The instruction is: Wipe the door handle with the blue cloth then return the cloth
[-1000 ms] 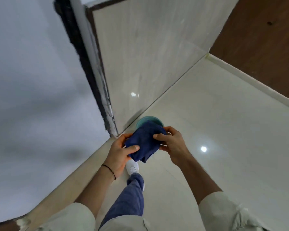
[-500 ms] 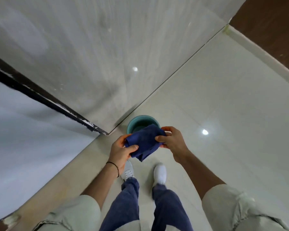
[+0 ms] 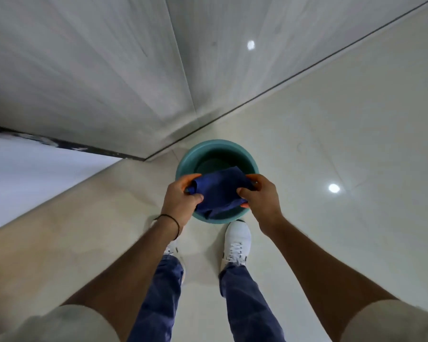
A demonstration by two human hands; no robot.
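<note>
Crumpled dark-blue fabric cloth [image 3: 219,193] hangs pinched between both hands, left hand [image 3: 181,201] and right hand [image 3: 261,199] gripping opposite ends. It sits directly above the round teal plastic bucket [image 3: 195,156], so returning it looks like a straight drop.

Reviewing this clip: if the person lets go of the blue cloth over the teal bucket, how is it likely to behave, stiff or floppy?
Probably floppy: the blue cloth bunches and sags between the left hand and right hand. It likely weighs little, since the fingers only pinch it. Released, it would probably crumple into the teal bucket below rather than bounce.
</note>
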